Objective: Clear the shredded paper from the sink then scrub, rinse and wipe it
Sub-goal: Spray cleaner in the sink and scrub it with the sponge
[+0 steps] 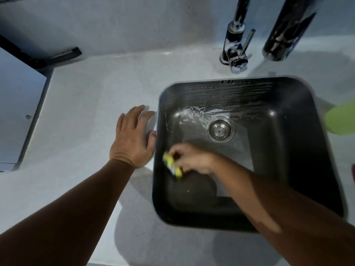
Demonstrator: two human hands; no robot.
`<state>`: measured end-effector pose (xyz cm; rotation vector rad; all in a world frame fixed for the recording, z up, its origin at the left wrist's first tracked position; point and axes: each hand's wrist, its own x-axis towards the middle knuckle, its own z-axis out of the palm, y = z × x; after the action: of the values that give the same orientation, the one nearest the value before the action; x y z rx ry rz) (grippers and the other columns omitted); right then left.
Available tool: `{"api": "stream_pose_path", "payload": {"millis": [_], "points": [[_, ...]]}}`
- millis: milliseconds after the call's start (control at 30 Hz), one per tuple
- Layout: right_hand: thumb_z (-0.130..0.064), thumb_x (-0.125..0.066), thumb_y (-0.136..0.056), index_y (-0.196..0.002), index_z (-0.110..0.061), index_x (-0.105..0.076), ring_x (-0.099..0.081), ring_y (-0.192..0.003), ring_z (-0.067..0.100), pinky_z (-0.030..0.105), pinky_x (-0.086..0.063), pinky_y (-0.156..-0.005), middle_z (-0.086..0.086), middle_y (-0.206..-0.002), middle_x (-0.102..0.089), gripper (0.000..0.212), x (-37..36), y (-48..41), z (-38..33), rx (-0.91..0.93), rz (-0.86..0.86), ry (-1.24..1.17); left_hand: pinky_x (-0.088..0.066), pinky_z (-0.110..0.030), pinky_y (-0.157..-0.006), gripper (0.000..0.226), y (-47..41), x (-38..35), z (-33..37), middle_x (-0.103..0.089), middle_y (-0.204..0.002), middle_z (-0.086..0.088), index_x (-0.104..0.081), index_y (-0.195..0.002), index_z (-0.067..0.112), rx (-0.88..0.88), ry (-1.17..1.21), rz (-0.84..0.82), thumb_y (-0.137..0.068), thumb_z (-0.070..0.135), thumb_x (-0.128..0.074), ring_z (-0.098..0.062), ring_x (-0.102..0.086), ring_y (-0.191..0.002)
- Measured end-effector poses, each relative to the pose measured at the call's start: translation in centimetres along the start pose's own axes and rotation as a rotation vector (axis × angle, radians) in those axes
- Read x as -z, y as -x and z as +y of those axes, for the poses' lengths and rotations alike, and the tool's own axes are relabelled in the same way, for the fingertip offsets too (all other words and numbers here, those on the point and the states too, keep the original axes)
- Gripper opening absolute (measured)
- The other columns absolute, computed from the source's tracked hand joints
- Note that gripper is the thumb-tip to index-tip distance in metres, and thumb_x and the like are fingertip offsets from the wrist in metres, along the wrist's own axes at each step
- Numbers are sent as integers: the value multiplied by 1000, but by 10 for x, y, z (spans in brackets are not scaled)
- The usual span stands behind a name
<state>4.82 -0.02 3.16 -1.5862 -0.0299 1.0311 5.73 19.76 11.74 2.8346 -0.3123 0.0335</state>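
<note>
Gripping with the right hand (194, 160) a yellow sponge (171, 164) in the black sink (297, 150), mid-frame. Resting the left hand (132, 137) flat, fingers spread, on the tabletop (86, 112) beside it.

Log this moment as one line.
stage: scrubbing | right hand: grips yellow sponge in sink, near left wall | left hand: flat on counter | suds: back wall | shredded paper: none visible

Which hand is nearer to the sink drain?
Right. The right hand, gripping a yellow sponge, is inside the sink, close to the drain; the left hand rests on the counter outside the left rim.
</note>
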Motion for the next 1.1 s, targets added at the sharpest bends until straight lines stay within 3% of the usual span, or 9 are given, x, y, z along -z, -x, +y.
{"api": "stream_pose_path", "payload": {"millis": [133,300,500,633,733,833,900,1000,1100], "points": [[10,-66,-79,-83,-20,-62,-57,-61,13,23,-46,-55,-1,-72,-61,31,43,-66,-40,165,570,-81,-23,-57,-121,54,0,-1,1,-38,-154,-9,-44,-145,21,-8,3,15,-95,41,-44,-31,-33,-145],[4,-62,-74,-84,-22,-63,-66,-82,23,39,-57,-77,-2,-80,-67,28,21,-97,-61,278,668,7,-27,-59,-118,53,-1,-1,0,-39,-153,-11,-46,-144,19,-25,-21,15,-95,39,-45,-32,-34,-144],[6,-75,-73,-96,-15,-65,-64,-86,16,32,-52,-78,2,-88,-68,33,-52,-22,12,180,253,-1,-23,-59,-120,53,-2,-1,-2,-37,-154,-9,-43,-144,21,-25,-20,-17,-95,41,-43,-31,-31,-147],[-50,-69,-69,-111,-29,-65,-66,-103,19,35,-54,-92,0,-111,-71,48,-79,6,47,-5,-6,305,-26,-59,-118,49,-2,0,-3,-40,-149,-9,-46,-141,20,-24,-25,-17,-95,38,-48,-31,-34,-145],[-27,-69,-73,-121,-26,-63,-67,-97,23,38,-58,-84,2,-110,-70,48,-74,20,44,-15,-244,650,-29,-59,-117,48,-2,1,-3,-41,-147,-9,-47,-139,19,-25,-14,-7,-95,37,-49,-32,-36,-142],[-12,-69,-87,-118,-14,-66,-63,-90,21,28,-49,-71,8,-106,-68,31,-51,13,22,-95,-396,591,-34,-60,-113,46,-2,0,-1,-41,-145,-9,-47,-138,19,-27,8,5,-95,34,-53,-32,-38,-138],[-9,-62,-95,-101,-9,-64,-60,-81,22,30,-47,-69,14,-94,-65,6,-27,-2,8,-167,-248,328,-35,-60,-111,46,-2,0,-1,-42,-144,-9,-48,-137,18,-33,18,18,-94,31,-55,-32,-39,-136],[6,-64,-88,-92,-12,-64,-64,-68,17,26,-52,-61,10,-80,-67,18,16,-44,-8,-50,124,99,-35,-61,-111,47,-2,-1,-3,-44,-143,-11,-49,-137,17,-40,23,30,-93,33,-53,-33,-40,-136],[3,-71,-81,-86,-14,-63,-59,-74,18,29,-50,-71,7,-82,-64,20,44,-91,-34,138,633,-21,-36,-60,-110,48,-1,-3,-4,-45,-142,-12,-50,-137,16,-42,10,42,-93,34,-53,-32,-40,-135]]}}
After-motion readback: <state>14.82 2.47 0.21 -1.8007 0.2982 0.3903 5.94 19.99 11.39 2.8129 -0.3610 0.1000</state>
